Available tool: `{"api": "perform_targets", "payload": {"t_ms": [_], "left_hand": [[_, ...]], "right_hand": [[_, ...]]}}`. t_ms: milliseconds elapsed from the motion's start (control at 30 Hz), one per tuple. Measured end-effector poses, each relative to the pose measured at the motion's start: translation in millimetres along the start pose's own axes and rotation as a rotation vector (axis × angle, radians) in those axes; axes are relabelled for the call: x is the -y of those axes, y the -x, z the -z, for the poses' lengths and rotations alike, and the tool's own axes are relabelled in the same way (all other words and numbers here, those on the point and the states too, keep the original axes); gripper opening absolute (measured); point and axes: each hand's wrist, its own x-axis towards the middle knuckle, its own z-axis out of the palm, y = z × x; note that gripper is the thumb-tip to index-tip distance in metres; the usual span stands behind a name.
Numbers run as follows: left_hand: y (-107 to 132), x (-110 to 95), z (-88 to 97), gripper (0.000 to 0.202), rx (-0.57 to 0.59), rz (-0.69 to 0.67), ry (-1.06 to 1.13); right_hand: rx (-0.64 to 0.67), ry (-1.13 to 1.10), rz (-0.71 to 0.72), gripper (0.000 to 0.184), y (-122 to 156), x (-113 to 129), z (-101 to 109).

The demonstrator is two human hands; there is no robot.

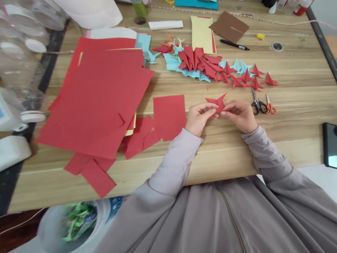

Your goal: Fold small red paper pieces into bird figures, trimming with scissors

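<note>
A small folded red paper figure (218, 101) with pointed wings is pinched between both my hands just above the wooden table (297, 136). My left hand (198, 117) grips its left side, fingers curled. My right hand (240, 115) grips its right side, fingers also curled. A red paper square (169, 117) lies flat just left of my left hand. Behind my hands runs a row of finished red and light-blue folded figures (216, 69).
Scissors (257, 104) and a smaller orange-handled pair (270, 106) lie right of my right hand. Large red sheets (98, 94) and scraps (94, 173) cover the left. A black phone (333, 146) sits at the right front edge. Yellow paper (202, 33), brown card (229, 26), a pen (234, 45) lie farther back.
</note>
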Motion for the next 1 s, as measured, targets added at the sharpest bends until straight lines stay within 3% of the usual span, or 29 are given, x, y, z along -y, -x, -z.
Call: {"api": "perform_targets", "payload": {"t_ms": [167,400,733,1000], "left_hand": [[2,-2,-0.8,0.023,0.063,0.060,-0.031],[1,2,-0.4,0.026,0.065,0.036,-0.105],[0,4,-1.3,0.024,0.037,0.028,-0.101],[-1,6,-2.5,0.027,0.020,0.056,-0.065]], "right_hand": [[-0.038,-0.029,-0.076,0.027,-2,1,0],[-0.016,-0.152,-0.262,0.034,-3,0,-2],[-0.147,-0.272,-0.356,0.035,-1,-7,-10],[-0.180,-0.268,-0.383,0.036,-1,-8,-12]]}}
